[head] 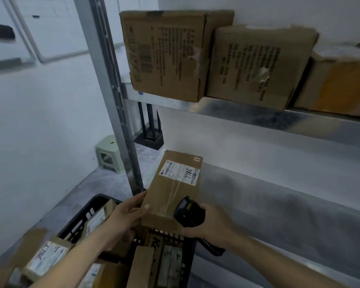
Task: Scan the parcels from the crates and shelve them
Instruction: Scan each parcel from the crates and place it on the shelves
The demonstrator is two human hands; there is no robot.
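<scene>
The left hand (125,215) held the brown parcel (173,190) by its side, thumb on top, above the black crate (87,215) full of boxes. The right hand (212,227) gripped a black scanner (188,212) over the parcel. More boxes (166,55) sat on the shelf (258,115) above.

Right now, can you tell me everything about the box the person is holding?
The parcel is a flat, oblong brown cardboard box sealed with clear tape. A white shipping label near its far end carries a barcode and handwritten "7786"; a small sticker sits at the far corner. It tilts with its far end raised, above the black crate, before the lower shelf. The left hand grips its left edge; the right hand holds a black scanner over its near end.
</scene>
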